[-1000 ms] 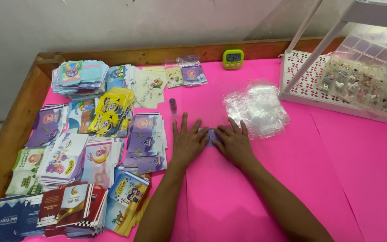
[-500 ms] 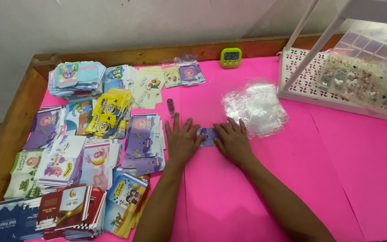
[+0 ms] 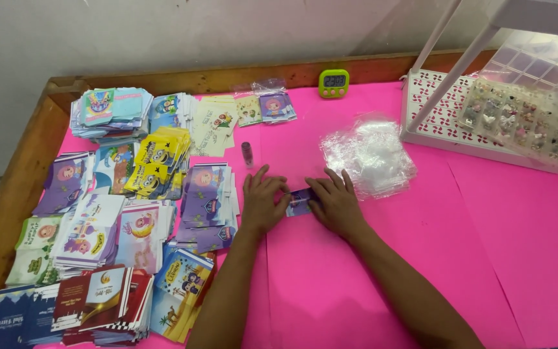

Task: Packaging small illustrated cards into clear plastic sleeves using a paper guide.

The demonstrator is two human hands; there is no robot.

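1. Nearest the camera, two bare forearms reach from the near edge out over the pink tabletop (image 3: 485, 245). To their left at the near edge lie dark blue and maroon card stacks (image 3: 66, 310).

2. The left hand (image 3: 261, 201) lies palm-down with its fingers spread and flat. Its grip is not closed round anything; the fingertips press on the left end of a small purple card (image 3: 300, 201).

3. The right hand (image 3: 336, 205) also lies flat, its fingers pressing the right end of the same card. No clamp is formed on either side; both hands pin the piece to the surface.

4. The small purple card sits between the two hands, touching both, near the middle of the tabletop. Its long axis runs roughly left to right, slightly tilted. Neither hand is clearly the nearer; each covers one end, and only the middle strip shows.

5. Left of the left hand, just beside it, stands a stack of purple printed cards (image 3: 209, 205). Further left are more stacks, including yellow ones (image 3: 156, 161).

6. Just beyond the right hand lies a loose pile of clear plastic sleeves (image 3: 372, 155), near but apart from the fingers. A small dark vial (image 3: 247, 154) stands beyond the left hand.

7. Farthest off, a green digital timer (image 3: 334, 83) rests by the wooden rim, and a white plastic rack (image 3: 440, 123) with a compartment tray of small trinkets (image 3: 518, 119) occupies the far right.
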